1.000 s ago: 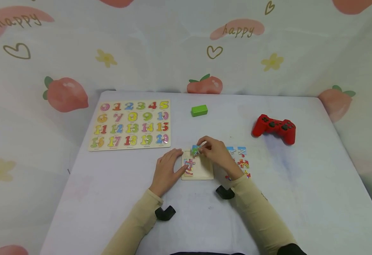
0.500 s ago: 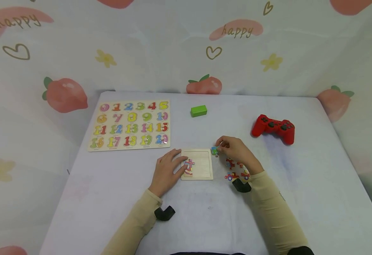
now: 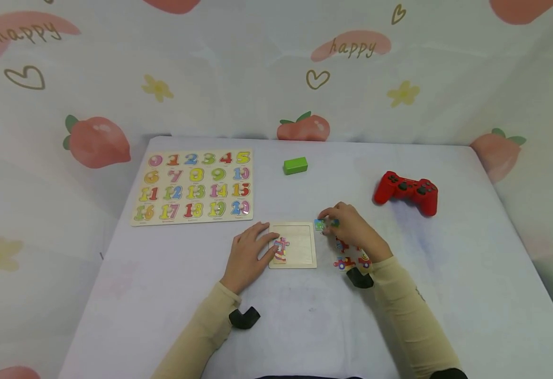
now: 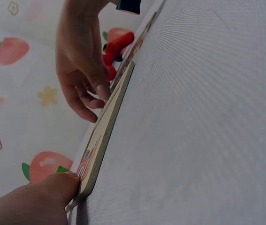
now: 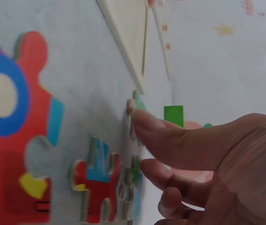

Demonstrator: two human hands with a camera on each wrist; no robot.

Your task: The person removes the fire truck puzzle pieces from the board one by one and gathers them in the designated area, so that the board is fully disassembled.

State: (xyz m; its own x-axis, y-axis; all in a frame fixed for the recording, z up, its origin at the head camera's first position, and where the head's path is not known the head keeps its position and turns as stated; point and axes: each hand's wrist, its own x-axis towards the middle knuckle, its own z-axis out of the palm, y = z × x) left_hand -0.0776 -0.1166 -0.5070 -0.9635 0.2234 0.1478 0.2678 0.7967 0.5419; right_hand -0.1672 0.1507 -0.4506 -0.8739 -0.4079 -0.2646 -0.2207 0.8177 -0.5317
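Note:
My left hand rests along the left edge of a small wooden puzzle tray, fingers fairly straight. Its thumb lies on the tray beside a pink jigsaw piece set at the left inside. Just right of the tray, my right hand reaches down to a blue-green jigsaw piece on the table. The right thumb touches that piece, with the index finger spread apart from it. Several more pieces, among them a red and blue one, lie under and beside the right hand, partly covered.
A number puzzle board lies at the back left. Behind the tray sits a green block. Farther right is a red game controller. A white cloth covers the table, with a printed backdrop behind it.
My right hand has carried the blue-green piece from above the tray to the table on the right. Its thumb and index finger have since spread. My left hand has stayed in place.

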